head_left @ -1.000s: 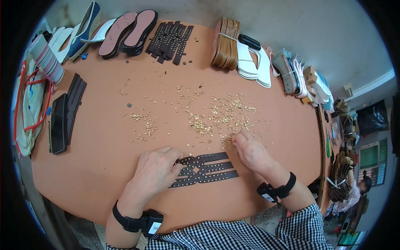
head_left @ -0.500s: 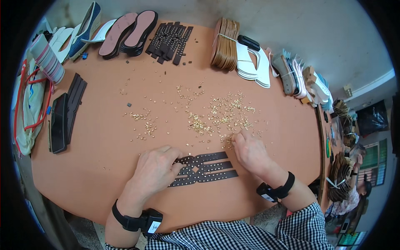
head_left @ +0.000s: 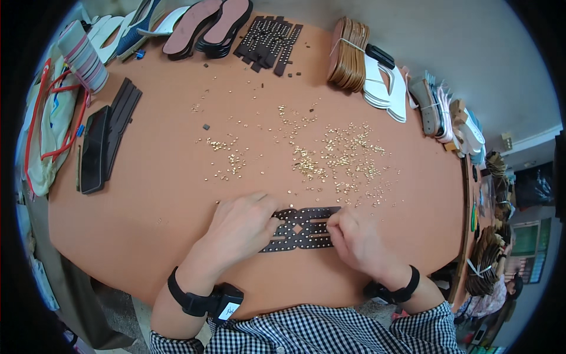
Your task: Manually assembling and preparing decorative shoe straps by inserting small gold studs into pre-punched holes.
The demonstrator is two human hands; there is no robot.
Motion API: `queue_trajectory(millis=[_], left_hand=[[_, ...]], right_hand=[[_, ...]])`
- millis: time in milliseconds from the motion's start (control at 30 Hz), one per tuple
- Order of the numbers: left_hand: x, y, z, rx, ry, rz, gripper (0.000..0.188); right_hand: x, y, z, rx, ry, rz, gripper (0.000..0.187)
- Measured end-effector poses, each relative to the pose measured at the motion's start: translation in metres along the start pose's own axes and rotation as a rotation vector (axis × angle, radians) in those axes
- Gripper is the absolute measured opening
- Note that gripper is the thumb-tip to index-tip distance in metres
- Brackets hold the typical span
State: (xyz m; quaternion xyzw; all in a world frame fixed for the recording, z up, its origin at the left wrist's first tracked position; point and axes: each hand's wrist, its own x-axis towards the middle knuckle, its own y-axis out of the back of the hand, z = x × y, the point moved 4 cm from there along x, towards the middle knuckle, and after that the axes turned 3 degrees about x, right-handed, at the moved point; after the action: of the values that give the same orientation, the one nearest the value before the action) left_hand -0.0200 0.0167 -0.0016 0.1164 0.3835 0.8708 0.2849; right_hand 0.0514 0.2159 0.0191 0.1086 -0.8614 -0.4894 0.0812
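Perforated dark strap point(head_left: 303, 227) flat on table point(head_left: 147, 200), left hand point(head_left: 239, 227) palm-down pressing it, right hand point(head_left: 354, 239) grip pinching its edge

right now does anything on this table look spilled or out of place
Small gold studs lie scattered loose across the middle of the orange table, thickest just beyond the dark perforated strap under the left hand and right hand. A few dark bits lie stray too. The stacks along the far edge look orderly.

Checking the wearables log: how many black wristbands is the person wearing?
2: one wristband on the left wrist, carrying a small black box, and one wristband on the right wrist. Both hands rest on the dark perforated strap.
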Motion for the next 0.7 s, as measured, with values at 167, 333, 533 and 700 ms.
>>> queue_trajectory(millis=[167, 333, 533, 700], left_hand=[[0.000, 0.003, 0.002, -0.005, 0.016, -0.031, 0.019], [0.001, 0.002, 0.001, 0.000, -0.007, -0.005, 0.018], [0.001, 0.002, 0.001, -0.010, -0.018, 0.012, 0.018], [0.000, 0.002, 0.001, -0.004, -0.039, 0.044, 0.016]], right_hand=[[-0.006, -0.013, -0.012, -0.010, 0.033, 0.024, 0.015], [-0.003, -0.019, -0.015, -0.025, 0.056, 0.044, 0.017], [-0.004, -0.025, -0.013, -0.045, 0.050, 0.031, 0.016], [-0.002, -0.026, -0.012, -0.036, 0.001, 0.016, 0.015]])
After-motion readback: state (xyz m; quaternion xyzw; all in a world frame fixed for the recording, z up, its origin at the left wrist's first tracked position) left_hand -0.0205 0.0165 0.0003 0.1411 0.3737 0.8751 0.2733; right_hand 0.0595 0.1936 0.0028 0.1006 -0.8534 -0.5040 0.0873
